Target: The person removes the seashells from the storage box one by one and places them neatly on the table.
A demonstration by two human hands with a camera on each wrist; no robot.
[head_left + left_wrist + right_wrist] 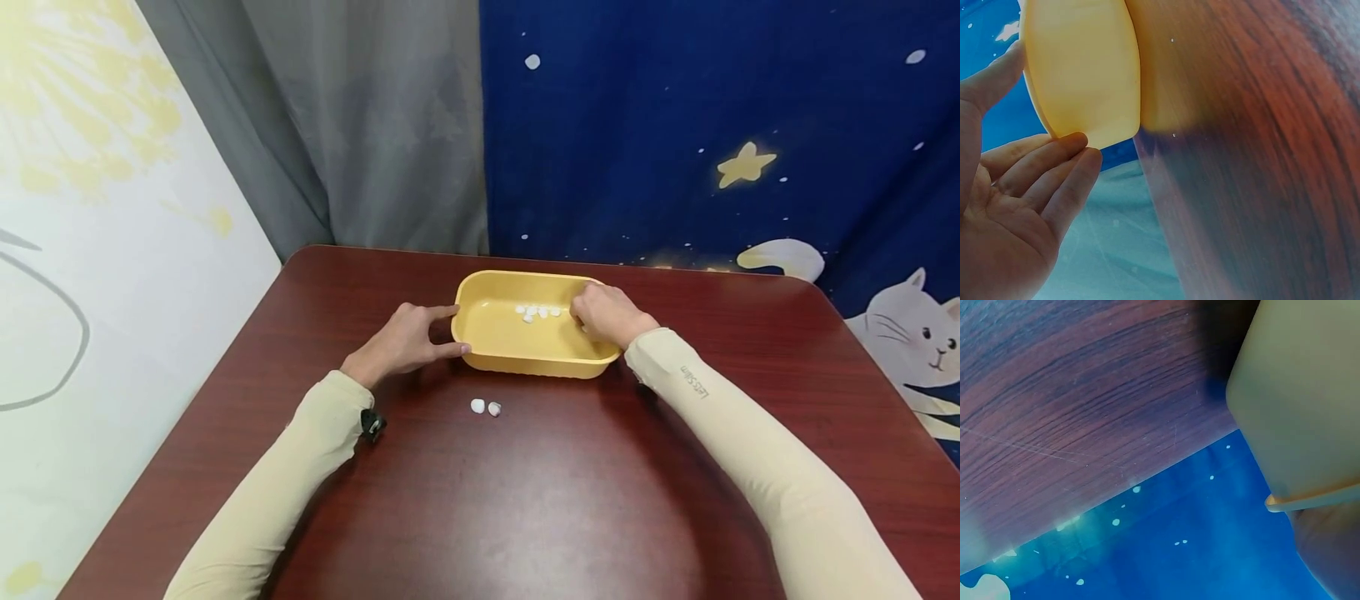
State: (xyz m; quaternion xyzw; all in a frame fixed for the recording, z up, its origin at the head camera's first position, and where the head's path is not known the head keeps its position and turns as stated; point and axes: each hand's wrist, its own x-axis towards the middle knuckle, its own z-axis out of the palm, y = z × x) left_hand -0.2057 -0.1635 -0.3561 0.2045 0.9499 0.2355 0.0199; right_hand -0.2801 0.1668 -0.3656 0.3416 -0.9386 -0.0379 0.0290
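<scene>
A yellow plastic tub [536, 365] lies toward the table's far side. My left hand [401, 342] spreads its thumb and fingers against the tub's left end, thumb at the near corner. Those fingers look fairly straight in the left wrist view, their tips touching the yellow wall [1085, 69]. My right hand [606, 314] reaches over the right end, its fingers curled down inside; I cannot tell whether they hold anything. Several small white pebble-like pieces [532, 311] sit in the tub beside it. Two more, a white piece [477, 406] and a greyish-white one [495, 409], lie on the table in front.
The dark red-brown wooden table [480, 500] runs back to a grey curtain [397, 125] and a blue patterned curtain [637, 125]. A white wall panel [112, 292] stands along the left edge. A small black strap [372, 425] circles my left wrist.
</scene>
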